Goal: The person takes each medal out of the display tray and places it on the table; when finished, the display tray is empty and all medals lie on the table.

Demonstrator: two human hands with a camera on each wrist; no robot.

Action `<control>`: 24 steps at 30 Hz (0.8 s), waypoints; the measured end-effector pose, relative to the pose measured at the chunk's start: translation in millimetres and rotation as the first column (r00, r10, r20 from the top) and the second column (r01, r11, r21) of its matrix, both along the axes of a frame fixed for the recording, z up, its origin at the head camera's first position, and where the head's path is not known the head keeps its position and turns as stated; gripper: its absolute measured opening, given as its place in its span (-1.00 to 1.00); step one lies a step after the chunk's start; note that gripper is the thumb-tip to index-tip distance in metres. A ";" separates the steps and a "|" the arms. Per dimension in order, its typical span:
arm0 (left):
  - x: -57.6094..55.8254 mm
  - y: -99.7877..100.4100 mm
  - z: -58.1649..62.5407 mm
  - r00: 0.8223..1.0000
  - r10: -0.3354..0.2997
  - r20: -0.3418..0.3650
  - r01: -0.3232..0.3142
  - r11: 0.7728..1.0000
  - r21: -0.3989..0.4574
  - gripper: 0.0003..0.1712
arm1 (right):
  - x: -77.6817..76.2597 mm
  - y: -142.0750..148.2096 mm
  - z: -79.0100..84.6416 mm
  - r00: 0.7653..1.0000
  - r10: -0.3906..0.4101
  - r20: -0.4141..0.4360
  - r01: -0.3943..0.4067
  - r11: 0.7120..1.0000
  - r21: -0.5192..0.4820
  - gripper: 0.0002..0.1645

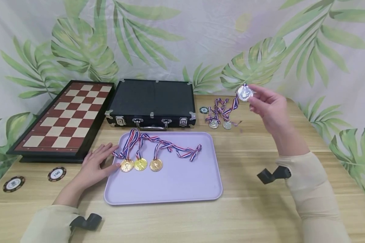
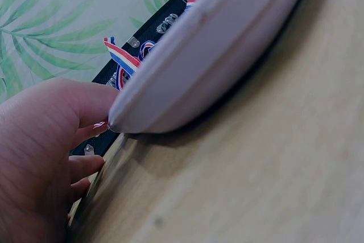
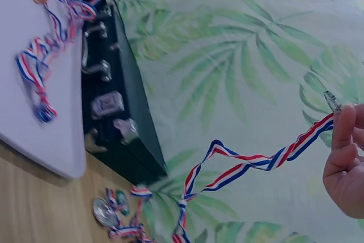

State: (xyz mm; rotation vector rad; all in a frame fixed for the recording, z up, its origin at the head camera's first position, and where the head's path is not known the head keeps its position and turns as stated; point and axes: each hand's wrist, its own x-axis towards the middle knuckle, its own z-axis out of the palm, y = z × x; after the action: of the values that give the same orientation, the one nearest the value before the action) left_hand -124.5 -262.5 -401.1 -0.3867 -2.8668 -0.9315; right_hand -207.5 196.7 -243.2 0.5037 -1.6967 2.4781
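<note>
Raised over the far right of the table, my right hand [image 1: 272,109] pinches a silver medal [image 1: 244,92] by its edge between thumb and fingers. Its striped red, white and blue ribbon [image 3: 256,160] trails down to the left. Two more silver medals [image 1: 213,124] lie below with tangled ribbons. At the left side of the lilac tray [image 1: 185,185], my left hand [image 1: 95,165] rests with its thumb over the rim and its fingers relaxed outside. Three gold medals [image 1: 140,164] lie in the tray, their ribbons [image 1: 167,143] spread toward the back and right.
Behind the tray stands a black case [image 1: 152,98] with metal latches. A checkered game board [image 1: 67,116] is at the left, with two poker chips [image 1: 56,174] in front of it. Another chip [image 1: 204,110] lies right of the case. A leaf-patterned cloth [image 1: 207,37] hangs behind the table.
</note>
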 end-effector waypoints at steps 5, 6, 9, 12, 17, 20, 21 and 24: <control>-0.1 0.1 0.5 1.000 -0.003 -0.005 0.003 1.000 0.000 -0.30 | -12.8 15.2 12.1 0.997 -0.061 0.039 0.063 0.996 -0.055 -0.66; 0.0 0.1 0.5 1.000 -0.005 -0.006 0.005 1.000 -0.001 -0.30 | -15.6 17.6 13.7 0.996 -0.073 0.053 0.076 0.996 -0.057 -0.66; 0.2 -0.3 0.4 1.000 -0.008 -0.009 0.008 1.000 0.000 -0.30 | -25.1 22.2 16.1 0.989 -0.111 0.093 0.114 0.993 -0.034 -0.64; 0.8 -1.1 -0.1 1.000 -0.006 -0.007 0.006 1.000 0.001 -0.30 | -38.4 23.3 15.7 0.981 -0.151 0.125 0.150 0.989 0.018 -0.63; 1.0 -0.9 0.0 1.000 -0.005 -0.004 0.005 1.000 0.005 -0.29 | -69.0 25.0 8.7 0.958 -0.205 0.200 0.187 0.977 0.105 -0.57; 1.2 -0.9 0.6 1.000 -0.005 -0.008 0.005 1.000 0.003 -0.30 | -89.5 26.5 1.0 0.932 -0.245 0.267 0.203 0.963 0.175 -0.52; 1.4 -0.9 0.7 1.000 -0.004 -0.008 0.004 1.000 0.001 -0.30 | -95.6 27.2 -1.7 0.921 -0.262 0.287 0.209 0.956 0.204 -0.52; 2.1 -0.4 0.7 1.000 -0.003 -0.006 0.003 1.000 -0.005 -0.30 | -112.0 31.1 -9.5 0.891 -0.316 0.325 0.233 0.934 0.271 -0.51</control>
State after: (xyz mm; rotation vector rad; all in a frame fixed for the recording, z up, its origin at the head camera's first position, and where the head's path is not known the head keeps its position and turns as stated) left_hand -122.4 -262.9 -400.4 -0.3934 -2.8646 -0.9230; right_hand -319.5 227.8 -252.7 -0.1965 -2.0267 2.2849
